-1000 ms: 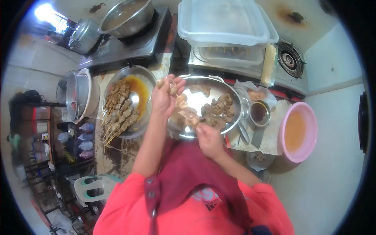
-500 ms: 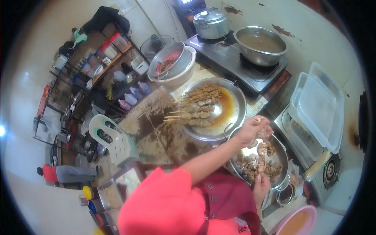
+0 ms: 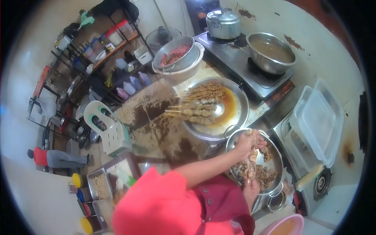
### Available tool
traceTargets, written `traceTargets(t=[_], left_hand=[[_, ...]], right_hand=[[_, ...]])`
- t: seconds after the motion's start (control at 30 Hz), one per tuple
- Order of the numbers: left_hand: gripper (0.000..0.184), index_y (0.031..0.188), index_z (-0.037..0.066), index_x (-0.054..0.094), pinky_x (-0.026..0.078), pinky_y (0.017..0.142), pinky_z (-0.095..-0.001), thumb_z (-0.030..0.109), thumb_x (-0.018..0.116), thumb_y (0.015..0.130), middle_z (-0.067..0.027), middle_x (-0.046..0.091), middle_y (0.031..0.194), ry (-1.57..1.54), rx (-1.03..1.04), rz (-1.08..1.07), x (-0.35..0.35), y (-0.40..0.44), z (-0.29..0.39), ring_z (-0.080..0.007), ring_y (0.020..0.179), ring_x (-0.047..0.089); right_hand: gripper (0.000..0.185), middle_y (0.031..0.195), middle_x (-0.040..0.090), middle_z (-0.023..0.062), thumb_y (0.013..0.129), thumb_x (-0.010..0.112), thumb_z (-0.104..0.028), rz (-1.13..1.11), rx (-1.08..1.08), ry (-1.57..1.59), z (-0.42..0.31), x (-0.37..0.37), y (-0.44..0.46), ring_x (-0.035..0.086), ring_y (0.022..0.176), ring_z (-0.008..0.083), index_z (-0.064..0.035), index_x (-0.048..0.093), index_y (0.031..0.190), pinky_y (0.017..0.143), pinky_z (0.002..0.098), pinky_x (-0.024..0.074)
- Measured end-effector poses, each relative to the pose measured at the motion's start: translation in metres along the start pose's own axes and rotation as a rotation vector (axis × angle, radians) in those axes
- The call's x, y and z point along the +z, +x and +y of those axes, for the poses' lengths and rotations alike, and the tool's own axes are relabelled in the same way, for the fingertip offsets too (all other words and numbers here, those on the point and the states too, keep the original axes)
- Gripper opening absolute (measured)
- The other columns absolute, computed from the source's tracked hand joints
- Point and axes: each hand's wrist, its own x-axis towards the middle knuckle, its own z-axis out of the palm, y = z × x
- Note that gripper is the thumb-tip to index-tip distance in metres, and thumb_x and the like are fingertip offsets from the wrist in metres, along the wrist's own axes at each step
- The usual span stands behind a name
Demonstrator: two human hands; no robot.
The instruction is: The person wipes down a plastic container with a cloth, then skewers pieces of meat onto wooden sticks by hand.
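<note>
Meat pieces point(image 3: 251, 159) gripped by left hand point(image 3: 247, 143) and right hand point(image 3: 251, 188), right of center | two-handled steel pot point(image 3: 276, 157) beneath, lower right | loaded skewers point(image 3: 200, 112) in round steel basin point(image 3: 241, 117), center

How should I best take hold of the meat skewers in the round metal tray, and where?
Probably best to pinch the meat skewers by their bare stick ends, coming from the picture's left: these project past the tray's rim, while the meat lies inside.

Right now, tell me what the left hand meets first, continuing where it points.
The left hand would probably meet the far rim of the metal pan; if it clears that, the plastic containers beyond. Hand height is unclear.
</note>
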Motion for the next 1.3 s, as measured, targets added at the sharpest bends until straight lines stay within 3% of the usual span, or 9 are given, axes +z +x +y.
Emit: traceTargets(t=[0.03,0.4,0.67,0.77,0.97,1.03,1.17,1.2,1.3], left_hand=[[0.022,0.095,-0.001,0.050,0.054,0.058,-0.0287,0.021,0.048,0.092,-0.0127,0.058,0.081,-0.006,0.017,0.003,-0.001,-0.002,-0.001,-0.0243,0.074,0.064],[0.022,0.091,0.003,0.050,0.054,0.062,-0.0307,0.023,0.041,0.095,-0.0079,0.056,0.076,0.030,0.111,0.234,-0.049,-0.031,0.024,-0.0207,0.068,0.064],[0.023,0.090,0.003,0.051,0.054,0.061,-0.0311,0.023,0.041,0.095,-0.0078,0.058,0.074,0.010,0.124,0.155,-0.060,-0.034,0.054,-0.0203,0.067,0.063],[0.023,0.090,0.003,0.052,0.054,0.060,-0.0321,0.024,0.042,0.095,-0.0089,0.058,0.074,-0.041,0.163,0.155,-0.067,-0.035,0.063,-0.0213,0.067,0.063],[0.018,0.097,0.002,0.052,0.054,0.062,-0.0330,0.020,0.047,0.092,-0.0117,0.059,0.078,-0.118,0.147,0.210,-0.094,-0.042,0.088,-0.0226,0.073,0.064],[0.020,0.105,0.001,0.050,0.055,0.066,-0.0340,0.015,0.048,0.091,-0.0139,0.060,0.087,-0.167,0.147,0.135,-0.095,-0.046,0.124,-0.0234,0.078,0.064],[0.039,0.125,0.004,0.040,0.052,0.077,-0.0334,0.029,0.035,0.096,-0.0134,0.057,0.110,-0.150,0.224,-0.080,-0.094,-0.055,0.171,-0.0227,0.093,0.060],[0.039,0.125,0.004,0.040,0.052,0.076,-0.0327,0.029,0.036,0.096,-0.0133,0.057,0.110,-0.143,0.220,-0.090,-0.096,-0.056,0.177,-0.0224,0.093,0.060],[0.033,0.120,0.006,0.044,0.052,0.073,-0.0307,0.027,0.039,0.095,-0.0109,0.059,0.105,-0.133,0.197,-0.095,-0.099,-0.055,0.187,-0.0212,0.091,0.061]], right_hand=[[0.019,0.082,0.062,0.0057,0.089,0.049,-0.008,0.004,-0.020,-0.033,0.006,-0.001,0.001,0.052,0.077,0.0095,0.0063,0.060,0.094,0.071,0.0239,0.0421],[0.019,0.079,0.061,0.0043,0.086,0.051,-0.009,-0.253,-0.011,-0.189,0.002,0.018,0.007,0.051,0.074,0.0098,0.0058,0.061,0.091,0.068,0.0244,0.0426],[0.021,0.079,0.062,0.0067,0.088,0.051,-0.010,-0.335,-0.157,-0.198,-0.011,0.044,0.017,0.052,0.074,0.0097,0.0076,0.061,0.091,0.067,0.0237,0.0424],[0.019,0.079,0.062,0.0069,0.088,0.051,-0.008,-0.335,-0.036,-0.161,-0.018,0.057,0.019,0.052,0.074,0.0102,0.0078,0.061,0.091,0.068,0.0237,0.0428],[0.018,0.072,0.057,0.0039,0.088,0.049,-0.007,-0.403,-0.230,-0.409,-0.052,0.099,0.015,0.049,0.064,0.0104,0.0052,0.061,0.091,0.058,0.0245,0.0409],[0.017,0.065,0.052,0.0027,0.088,0.047,-0.007,-0.368,-0.422,-0.375,-0.020,0.100,0.031,0.045,0.058,0.0104,0.0037,0.060,0.089,0.053,0.0253,0.0377],[0.016,0.055,0.042,-0.0032,0.089,0.047,-0.009,-0.369,-0.084,-0.086,-0.070,0.146,0.011,0.038,0.050,0.0062,0.0029,0.058,0.087,0.045,0.0237,0.0317],[0.017,0.055,0.043,-0.0038,0.089,0.047,-0.009,-0.379,0.063,0.037,-0.080,0.154,0.007,0.038,0.049,0.0054,0.0033,0.058,0.090,0.045,0.0224,0.0317],[0.018,0.058,0.046,-0.0033,0.090,0.046,-0.009,-0.363,0.098,0.065,-0.078,0.164,0.000,0.040,0.051,0.0038,0.0040,0.057,0.093,0.047,0.0206,0.0325]])
